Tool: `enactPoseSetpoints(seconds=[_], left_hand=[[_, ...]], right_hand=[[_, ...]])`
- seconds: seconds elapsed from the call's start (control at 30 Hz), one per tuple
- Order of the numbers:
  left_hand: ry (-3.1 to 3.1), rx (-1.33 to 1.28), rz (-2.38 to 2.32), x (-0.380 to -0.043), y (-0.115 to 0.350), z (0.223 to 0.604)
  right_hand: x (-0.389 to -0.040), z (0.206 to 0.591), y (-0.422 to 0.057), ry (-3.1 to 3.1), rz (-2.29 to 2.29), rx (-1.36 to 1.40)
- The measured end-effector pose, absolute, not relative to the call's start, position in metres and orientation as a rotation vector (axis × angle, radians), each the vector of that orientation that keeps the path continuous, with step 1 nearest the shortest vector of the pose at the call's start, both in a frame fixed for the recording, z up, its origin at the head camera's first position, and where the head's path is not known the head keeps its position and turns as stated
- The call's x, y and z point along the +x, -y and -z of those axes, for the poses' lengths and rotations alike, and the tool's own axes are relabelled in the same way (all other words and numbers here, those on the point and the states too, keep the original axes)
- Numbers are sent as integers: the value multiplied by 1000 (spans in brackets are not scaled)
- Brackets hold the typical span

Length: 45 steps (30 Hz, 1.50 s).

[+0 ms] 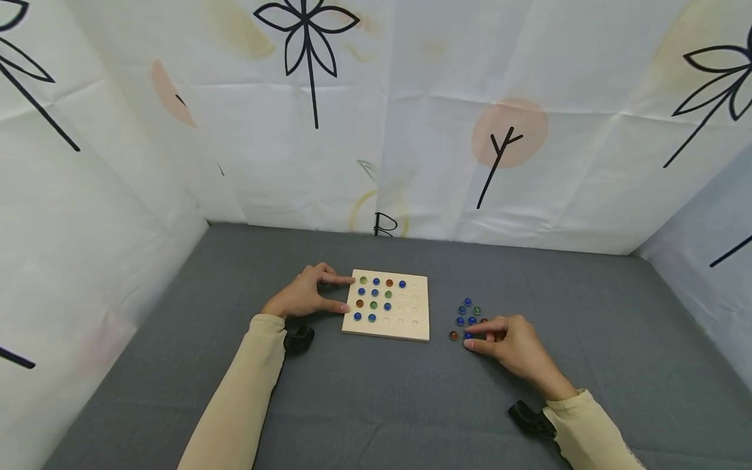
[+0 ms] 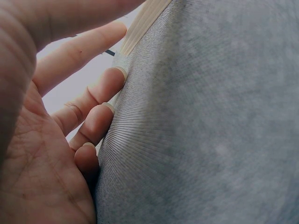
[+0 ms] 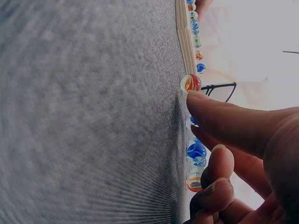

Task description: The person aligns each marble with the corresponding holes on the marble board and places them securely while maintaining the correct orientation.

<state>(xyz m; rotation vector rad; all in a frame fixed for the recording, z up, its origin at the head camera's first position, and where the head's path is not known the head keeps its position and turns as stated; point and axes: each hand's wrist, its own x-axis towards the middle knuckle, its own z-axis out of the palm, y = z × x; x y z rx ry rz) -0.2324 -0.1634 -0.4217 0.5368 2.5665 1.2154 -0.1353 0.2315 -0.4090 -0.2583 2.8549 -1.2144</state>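
A light wooden board [image 1: 384, 330] with rows of round hollows lies on the grey cloth. Blue, green and amber glass marbles [image 1: 375, 292] fill its left side, while hollows at its right are bare. My left hand [image 1: 305, 292] touches the board's left edge with extended index finger and thumb; the left wrist view shows the index tip at the wooden edge [image 2: 145, 23]. To the board's right, my right hand [image 1: 511, 343] pinches a blue marble [image 1: 468, 335] between thumb and index finger, low at the cloth. That marble [image 3: 194, 121] is partly hidden by the thumb in the right wrist view.
Several loose marbles [image 1: 461, 310] lie grouped just beyond the right fingertips. An orange-and-clear marble [image 1: 454, 335] sits left of the right thumb. Grey cloth [image 1: 376, 405] covers the table, and white printed fabric [image 1: 435, 163] hangs behind it and at both sides.
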Motion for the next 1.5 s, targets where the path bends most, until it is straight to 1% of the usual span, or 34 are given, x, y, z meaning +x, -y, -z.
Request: enactPoseSetpoints(seconds=[0.33, 0.7, 0.9, 1.23, 1.5], left_hand=[[-2554, 570, -1246, -232, 163, 423], [-2563, 558, -1236, -232, 166, 422], [-2568, 554, -1228, -232, 165, 421], [-2564, 541, -1226, -233, 164, 422], [-2576, 557, -1210, -233, 163, 422]], right_hand=[[-135, 404, -232, -2850, 1302, -264], [-137, 386, -224, -2845, 1352, -309], [-141, 379, -213, -2842, 1352, -363], [-147, 377, -189, -2781, 1391, -379], [-152, 375, -171, -2737, 1445, -443]])
